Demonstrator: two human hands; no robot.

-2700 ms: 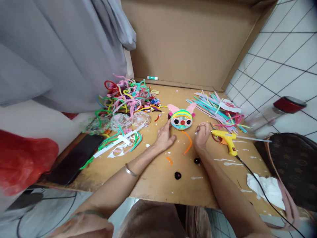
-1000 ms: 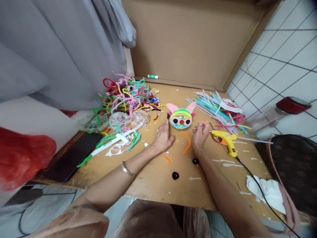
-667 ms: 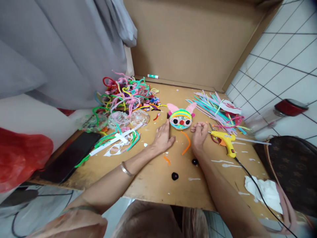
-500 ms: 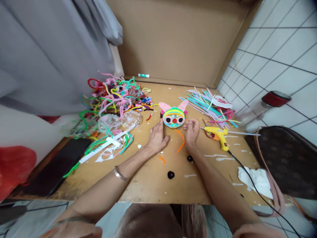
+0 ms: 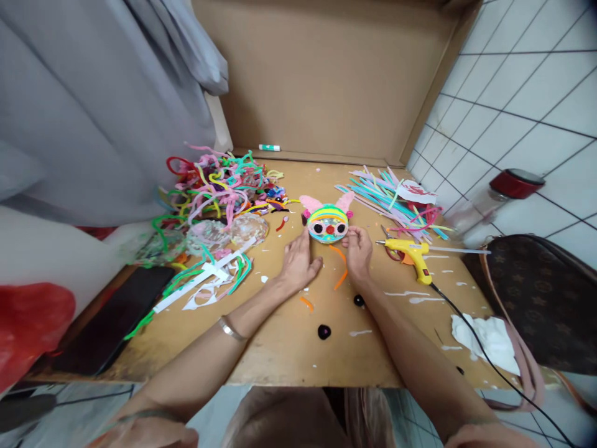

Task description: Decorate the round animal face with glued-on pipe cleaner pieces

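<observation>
A round colourful face ornament [image 5: 329, 223] with pink ears, black eyes and a red nose lies on the wooden table. My left hand [image 5: 298, 261] rests on the table at its left edge, fingers stretched out and thumb apart. At the ornament's right edge is my right hand [image 5: 359, 250], its fingers curled together; whether they pinch the rim is too small to tell. An orange pipe cleaner [image 5: 340, 267] lies between my hands, below the ornament. Two black round pieces sit nearer the front, one [image 5: 324, 331] in the middle and one [image 5: 359, 300] beside my right wrist.
A yellow glue gun [image 5: 413, 254] with a black cord lies to the right, near a brown bag [image 5: 545, 298] and a red-lidded bottle [image 5: 515, 183]. Pipe cleaners [image 5: 385, 193] lie back right. A tangled craft pile [image 5: 228, 186] and a black phone-like slab [image 5: 114, 317] are on the left.
My right hand has come in closer to the ornament's right edge, and its fingers have loosened a little. The camera view has shifted slightly.
</observation>
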